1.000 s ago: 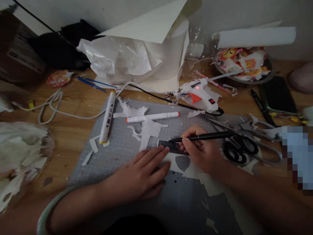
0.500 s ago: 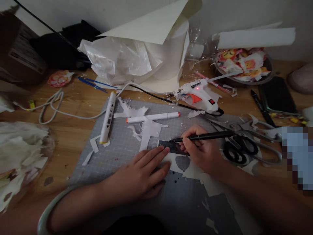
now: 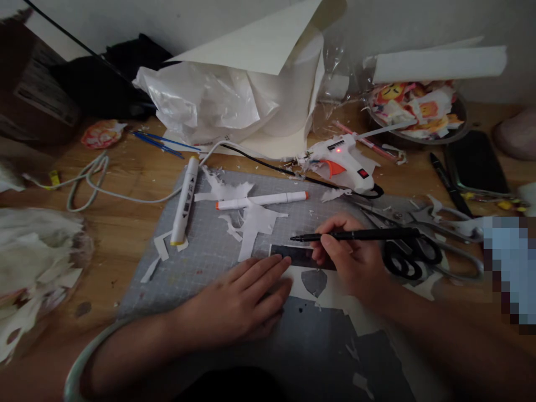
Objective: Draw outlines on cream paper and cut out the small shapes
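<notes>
My right hand (image 3: 349,254) is closed round a black pen (image 3: 372,234), whose tip points left, just above a dark strip (image 3: 295,254). The strip has a thin white edge and lies on pale paper (image 3: 295,282) with a rounded hole in it. My left hand (image 3: 251,296) rests flat, fingers stretched, its fingertips on the left part of the strip. Under it all is a grey cutting mat (image 3: 167,285). White paper scraps (image 3: 255,223) and a white marker with orange ends (image 3: 262,200) lie beyond my hands.
Scissors (image 3: 412,254) lie right of my right hand. Behind are a white glue gun (image 3: 345,162) with a red light and a bowl of wrappers (image 3: 419,117). A yellow-ended marker (image 3: 185,201) lies left, a phone (image 3: 476,162) at the right, and a plastic bag (image 3: 209,103) at the back.
The pen has shifted slightly right in my right hand, and its tip has lifted off the dark strip. My right fingers have moved a little right. My left hand has barely moved.
</notes>
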`<state>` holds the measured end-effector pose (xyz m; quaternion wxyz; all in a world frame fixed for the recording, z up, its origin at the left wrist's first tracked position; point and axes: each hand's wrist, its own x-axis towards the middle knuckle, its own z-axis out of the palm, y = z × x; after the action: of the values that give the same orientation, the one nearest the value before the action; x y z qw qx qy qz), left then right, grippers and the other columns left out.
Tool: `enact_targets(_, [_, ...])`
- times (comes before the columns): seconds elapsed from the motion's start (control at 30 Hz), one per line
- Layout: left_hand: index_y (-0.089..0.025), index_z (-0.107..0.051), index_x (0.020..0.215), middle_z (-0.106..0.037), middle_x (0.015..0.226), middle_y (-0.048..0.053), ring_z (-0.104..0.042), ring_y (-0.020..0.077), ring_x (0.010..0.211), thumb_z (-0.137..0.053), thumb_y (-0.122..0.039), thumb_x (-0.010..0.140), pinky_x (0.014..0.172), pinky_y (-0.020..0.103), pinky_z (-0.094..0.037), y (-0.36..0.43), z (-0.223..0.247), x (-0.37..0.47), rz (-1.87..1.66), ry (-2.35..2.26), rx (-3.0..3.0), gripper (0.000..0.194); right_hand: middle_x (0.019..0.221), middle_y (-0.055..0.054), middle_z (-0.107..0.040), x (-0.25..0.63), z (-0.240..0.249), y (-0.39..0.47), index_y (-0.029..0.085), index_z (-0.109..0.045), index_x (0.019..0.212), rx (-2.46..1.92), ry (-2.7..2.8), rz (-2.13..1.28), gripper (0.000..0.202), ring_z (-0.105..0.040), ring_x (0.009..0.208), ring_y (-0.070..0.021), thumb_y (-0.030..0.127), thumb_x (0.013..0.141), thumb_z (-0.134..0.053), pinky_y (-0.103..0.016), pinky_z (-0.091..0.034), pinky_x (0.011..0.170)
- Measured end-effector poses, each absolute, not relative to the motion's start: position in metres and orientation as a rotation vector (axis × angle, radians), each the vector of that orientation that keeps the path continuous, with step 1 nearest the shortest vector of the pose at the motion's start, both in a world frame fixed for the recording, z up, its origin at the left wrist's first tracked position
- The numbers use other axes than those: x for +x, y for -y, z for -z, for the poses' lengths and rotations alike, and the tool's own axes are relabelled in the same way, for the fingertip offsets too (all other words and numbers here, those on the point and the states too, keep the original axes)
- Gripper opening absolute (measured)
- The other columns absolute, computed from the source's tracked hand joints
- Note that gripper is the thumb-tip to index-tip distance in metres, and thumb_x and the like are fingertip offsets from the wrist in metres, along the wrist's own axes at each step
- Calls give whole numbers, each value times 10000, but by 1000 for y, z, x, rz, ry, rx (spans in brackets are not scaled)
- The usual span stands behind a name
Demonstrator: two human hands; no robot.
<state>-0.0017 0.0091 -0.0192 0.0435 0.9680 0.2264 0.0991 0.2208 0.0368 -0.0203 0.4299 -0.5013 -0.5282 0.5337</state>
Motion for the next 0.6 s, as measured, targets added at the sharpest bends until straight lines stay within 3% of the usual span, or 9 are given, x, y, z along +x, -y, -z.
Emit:
enact_targets(0.3, [-143, -657, 1055, -683, 1124, 58, -590, 202, 1062, -437, -221, 964, 940, 332, -456, -10, 17, -2, -437, -478, 3023, 251, 657, 22, -590, 224, 22, -28, 209, -527, 893, -1271, 1420, -1300, 64, -589, 535, -116, 270, 875, -524, -208, -482, 463])
enact_targets(0.43, [-161, -675, 989, -678, 1146, 41, -579, 206, 1081, -449, -233, 965, 935, 344, -448, -11, 17, -3, -449, -454, 3005, 239, 809, -13, -653, 232, 17, -35, 220, -573, 945, -1240, 1843, -961, 117, -614, 658, -142, 235, 924, -459, -265, -501, 613])
enact_targets(0.6, [-173, -684, 901, -694, 1071, 13, -596, 179, 988, -475, -233, 952, 888, 319, -459, -11, 16, -2, -522, -438, 2975, 223, 782, -68, -616, 243, -2, -43, 181, -605, 916, -1110, 2576, -496, 145, -560, 757, -230, 206, 922, -462, -359, -447, 689])
